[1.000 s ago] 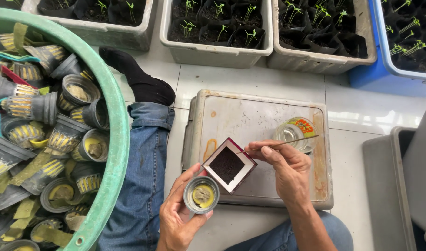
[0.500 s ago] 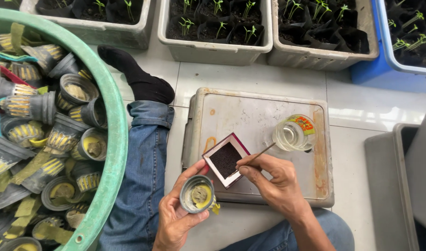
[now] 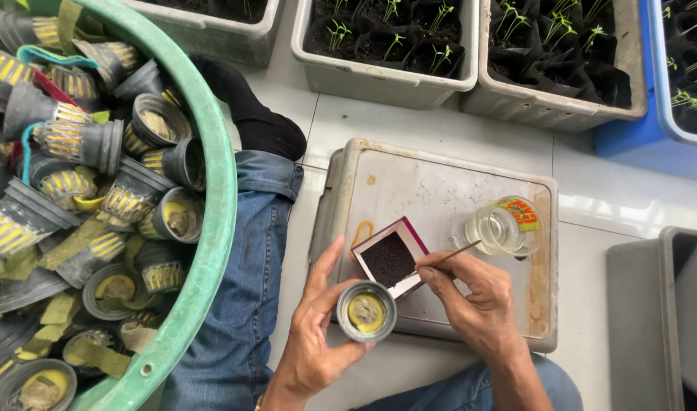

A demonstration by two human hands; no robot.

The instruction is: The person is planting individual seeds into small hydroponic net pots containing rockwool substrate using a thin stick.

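Observation:
My left hand grips a small dark round pot with a yellow sponge inside, held just in front of the overturned grey crate. My right hand pinches a thin stick whose tip end rests at the edge of a small open box of dark seeds lying on the crate. A clear glass of water stands on the crate, to the right of the stick.
A big green basin heaped with dark slotted pots and yellow sponges fills the left. Grey trays of seedlings and a blue tray line the top. A grey bin stands at the right. My jeans-clad leg lies between basin and crate.
My right hand drew the stick back from the glass of water to the seed box. My left hand lowered the pot slightly toward me.

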